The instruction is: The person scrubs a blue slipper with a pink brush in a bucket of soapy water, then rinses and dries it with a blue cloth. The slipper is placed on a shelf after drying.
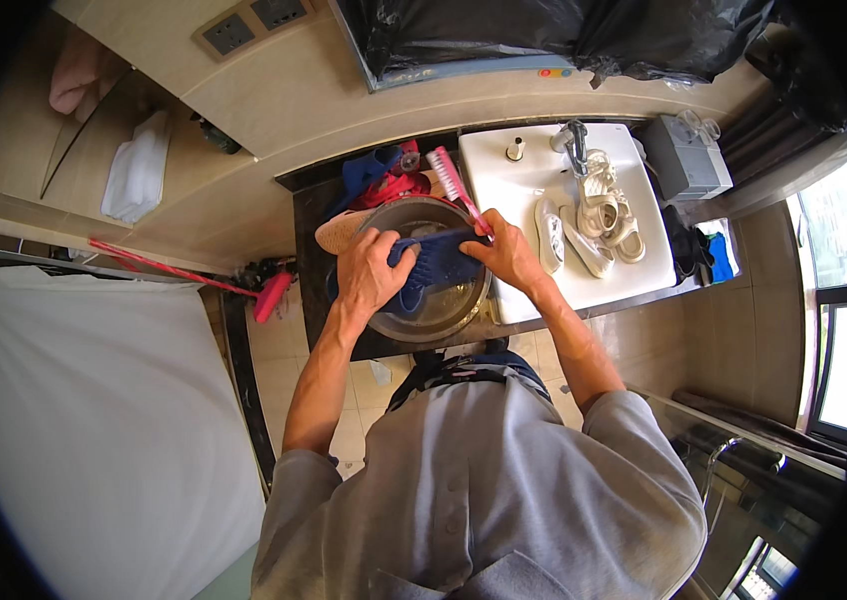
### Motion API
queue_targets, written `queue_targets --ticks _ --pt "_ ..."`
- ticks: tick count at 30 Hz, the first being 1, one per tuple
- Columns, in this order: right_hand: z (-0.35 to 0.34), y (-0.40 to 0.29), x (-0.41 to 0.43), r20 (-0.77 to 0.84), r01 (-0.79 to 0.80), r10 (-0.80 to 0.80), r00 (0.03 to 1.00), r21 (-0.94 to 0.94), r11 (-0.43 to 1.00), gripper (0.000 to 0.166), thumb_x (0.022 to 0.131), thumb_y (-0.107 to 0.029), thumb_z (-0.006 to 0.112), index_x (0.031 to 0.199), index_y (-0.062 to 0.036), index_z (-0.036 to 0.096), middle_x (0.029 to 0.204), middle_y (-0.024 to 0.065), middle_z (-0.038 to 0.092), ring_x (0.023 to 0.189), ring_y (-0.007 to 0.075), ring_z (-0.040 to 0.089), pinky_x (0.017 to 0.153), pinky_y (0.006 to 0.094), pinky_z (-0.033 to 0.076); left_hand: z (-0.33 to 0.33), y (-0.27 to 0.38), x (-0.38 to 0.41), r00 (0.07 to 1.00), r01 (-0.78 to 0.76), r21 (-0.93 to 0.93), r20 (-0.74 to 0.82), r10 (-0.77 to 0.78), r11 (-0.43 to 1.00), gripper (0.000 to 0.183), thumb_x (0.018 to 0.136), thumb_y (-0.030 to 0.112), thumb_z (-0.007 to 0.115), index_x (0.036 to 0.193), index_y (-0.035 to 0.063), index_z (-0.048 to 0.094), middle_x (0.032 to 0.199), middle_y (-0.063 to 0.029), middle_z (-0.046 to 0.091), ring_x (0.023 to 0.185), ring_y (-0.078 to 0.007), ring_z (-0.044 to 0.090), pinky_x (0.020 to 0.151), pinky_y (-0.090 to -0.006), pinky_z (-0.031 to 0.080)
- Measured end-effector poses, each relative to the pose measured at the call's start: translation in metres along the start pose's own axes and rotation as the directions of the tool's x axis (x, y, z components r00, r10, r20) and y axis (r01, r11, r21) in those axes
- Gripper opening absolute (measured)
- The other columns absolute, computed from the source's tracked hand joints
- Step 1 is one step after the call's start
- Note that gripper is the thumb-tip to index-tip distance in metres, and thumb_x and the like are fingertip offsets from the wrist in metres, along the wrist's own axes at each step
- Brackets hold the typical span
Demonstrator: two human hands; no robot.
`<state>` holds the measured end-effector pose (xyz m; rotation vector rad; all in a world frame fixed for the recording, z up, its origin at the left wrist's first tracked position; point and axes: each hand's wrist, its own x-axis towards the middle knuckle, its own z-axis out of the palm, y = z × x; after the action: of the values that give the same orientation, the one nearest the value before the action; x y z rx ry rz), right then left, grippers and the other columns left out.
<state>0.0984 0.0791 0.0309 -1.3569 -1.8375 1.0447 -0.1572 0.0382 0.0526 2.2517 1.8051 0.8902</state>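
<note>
My left hand [373, 271] grips one end of a dark blue slipper [442, 262] above a round basin [438, 328] that holds some water. At the slipper's other end is my right hand [506, 251], its thumb on the sole. That same hand also holds a pink scrubbing brush [446, 174], its white bristles pointing up and away from me. Part of another blue item shows at the basin's left side, mostly hidden by my left hand. Behind the basin lie a blue shoe [369, 174], red footwear [393, 189] and a pinkish sole [341, 231].
Right of the basin, a white sink [502, 169] with a faucet [577, 146] holds white shoes [549, 234] and cream sandals [597, 214]. A grey box [686, 161] stands beyond it, near dark shoes [682, 240]. A red-handled broom [270, 296] leans at the left.
</note>
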Motion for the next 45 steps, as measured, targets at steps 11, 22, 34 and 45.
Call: queue_targets --ticks 11,22,34,45 --pt "0.081 0.033 -0.042 0.088 -0.014 0.045 0.995 -0.325 0.946 0.027 0.104 -0.02 0.047 0.117 0.0027 0.055 0.094 0.0309 0.07 0.086 0.049 0.07 0.076 0.0544 0.057 0.006 -0.033 -0.027 0.747 0.356 0.543 0.322 -0.581 0.76 0.061 0.101 0.054 0.052 0.094 0.0004 0.079 0.09 -0.0276 0.075 0.089 -0.0442 0.074 0.08 -0.0526 0.059" --pt "0.136 0.046 -0.019 0.299 0.076 0.057 0.952 -0.417 0.906 0.031 0.1 -0.019 0.048 0.113 0.0033 0.064 0.096 0.03 0.073 0.082 0.0471 0.073 0.072 0.0503 0.06 0.034 -0.039 -0.02 0.753 0.239 0.546 0.418 -0.508 0.803 0.052 0.104 0.034 0.042 0.091 0.0012 0.08 0.094 -0.0236 0.076 0.092 -0.0455 0.074 0.084 -0.0516 0.059" --pt "0.101 0.04 -0.065 0.285 0.261 -0.178 0.942 -0.286 0.922 0.052 0.091 -0.011 0.059 0.143 -0.0104 0.056 0.091 0.0249 0.072 0.082 0.0446 0.07 0.074 0.0531 0.058 0.026 -0.048 -0.029 0.757 0.496 0.366 0.262 -0.599 0.787 0.056 0.098 0.042 0.043 0.096 -0.002 0.078 0.097 -0.0323 0.072 0.096 -0.0512 0.07 0.092 -0.0552 0.054" --pt "0.119 0.043 -0.032 0.17 0.062 -0.007 0.985 -0.321 0.945 0.066 0.085 -0.003 0.06 0.15 -0.0082 0.051 0.104 0.0272 0.07 0.096 0.0445 0.068 0.086 0.0498 0.056 0.021 -0.047 -0.045 0.733 0.649 0.241 0.053 -0.678 0.721 0.056 0.098 0.048 0.046 0.097 0.0032 0.079 0.092 -0.0311 0.072 0.092 -0.0512 0.07 0.087 -0.0573 0.054"
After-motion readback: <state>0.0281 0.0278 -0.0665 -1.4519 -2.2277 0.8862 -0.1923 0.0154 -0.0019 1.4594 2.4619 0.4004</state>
